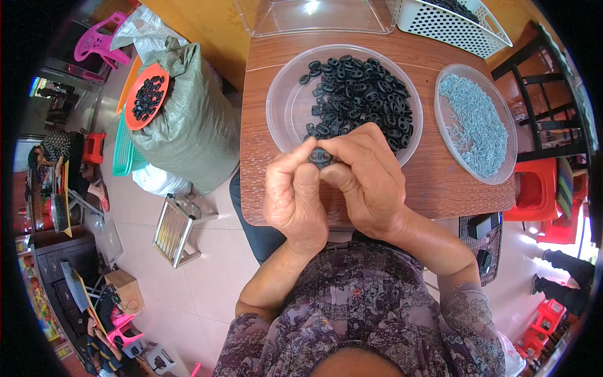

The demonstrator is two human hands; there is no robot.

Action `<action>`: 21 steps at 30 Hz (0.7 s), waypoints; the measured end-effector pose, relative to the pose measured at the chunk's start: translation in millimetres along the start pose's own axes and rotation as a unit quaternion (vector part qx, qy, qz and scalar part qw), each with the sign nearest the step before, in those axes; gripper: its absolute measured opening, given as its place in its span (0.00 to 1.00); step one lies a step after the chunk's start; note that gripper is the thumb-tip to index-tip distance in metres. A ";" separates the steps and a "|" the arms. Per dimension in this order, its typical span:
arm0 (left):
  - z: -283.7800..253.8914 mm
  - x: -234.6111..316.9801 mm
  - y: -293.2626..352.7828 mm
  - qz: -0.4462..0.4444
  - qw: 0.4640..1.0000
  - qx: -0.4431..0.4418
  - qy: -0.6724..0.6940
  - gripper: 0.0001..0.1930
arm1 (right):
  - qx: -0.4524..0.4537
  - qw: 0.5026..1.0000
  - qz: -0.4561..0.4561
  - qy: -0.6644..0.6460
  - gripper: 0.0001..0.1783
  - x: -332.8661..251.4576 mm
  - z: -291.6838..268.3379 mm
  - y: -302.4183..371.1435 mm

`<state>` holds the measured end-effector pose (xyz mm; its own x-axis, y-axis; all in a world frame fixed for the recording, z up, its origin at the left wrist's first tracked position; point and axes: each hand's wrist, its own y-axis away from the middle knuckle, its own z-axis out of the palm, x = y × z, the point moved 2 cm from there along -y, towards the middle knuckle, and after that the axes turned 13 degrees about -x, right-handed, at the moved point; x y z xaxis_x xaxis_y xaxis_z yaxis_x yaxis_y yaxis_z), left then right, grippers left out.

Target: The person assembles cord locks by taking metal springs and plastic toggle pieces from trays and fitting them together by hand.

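Observation:
Between the fingertips of both hands is a small black plastic cord lock (320, 157), oval, with holes in its face. My left hand (291, 200) pinches it from the left side, thumb and forefinger closed. From the right, my right hand (372, 179) grips the same piece with bent fingers; some of these are hidden behind the hand. Just beyond the hands stands a round clear plastic tub (290, 81), with many similar black pieces (364, 94) heaped in it. My wrists are over the near edge of the wooden table (427, 195).
At the right, an oval clear tray (444, 129) holds thin silvery-blue pieces, perhaps springs. A white perforated basket (433, 24) and a clear box (320, 25) stand at the back. Left of the table, an orange dish (135, 113) of black parts rests on a stuffed green sack (195, 125).

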<state>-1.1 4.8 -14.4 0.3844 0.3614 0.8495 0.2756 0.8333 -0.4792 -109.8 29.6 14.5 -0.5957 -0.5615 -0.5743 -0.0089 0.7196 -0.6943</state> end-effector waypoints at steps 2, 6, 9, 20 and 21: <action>-1.1 1.6 -0.4 -0.002 1.000 -0.003 0.014 0.16 | -0.002 1.000 -0.005 0.001 0.18 -1.7 -1.7 -0.5; 1.9 4.2 -1.6 -0.011 0.999 -0.021 0.040 0.16 | -0.007 1.000 -0.006 -0.006 0.17 -1.1 -5.6 -0.9; 3.0 2.7 -2.9 0.002 0.999 -0.015 0.046 0.15 | 0.015 1.000 -0.010 -0.003 0.17 -2.4 -1.9 -2.6; 19.1 -5.0 -11.9 0.027 0.999 0.028 -0.012 0.10 | 0.030 0.998 -0.024 0.042 0.15 8.8 -5.2 -8.3; 18.5 -3.1 -11.2 0.030 0.998 0.031 -0.039 0.09 | 0.026 0.998 -0.027 0.050 0.14 7.4 -5.7 -9.9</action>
<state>-21.7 2.1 -7.6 0.3279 0.4406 0.8357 0.1991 0.8325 -0.5170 -118.7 20.7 19.7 -0.6722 -0.5540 -0.4912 -0.0026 0.6652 -0.7466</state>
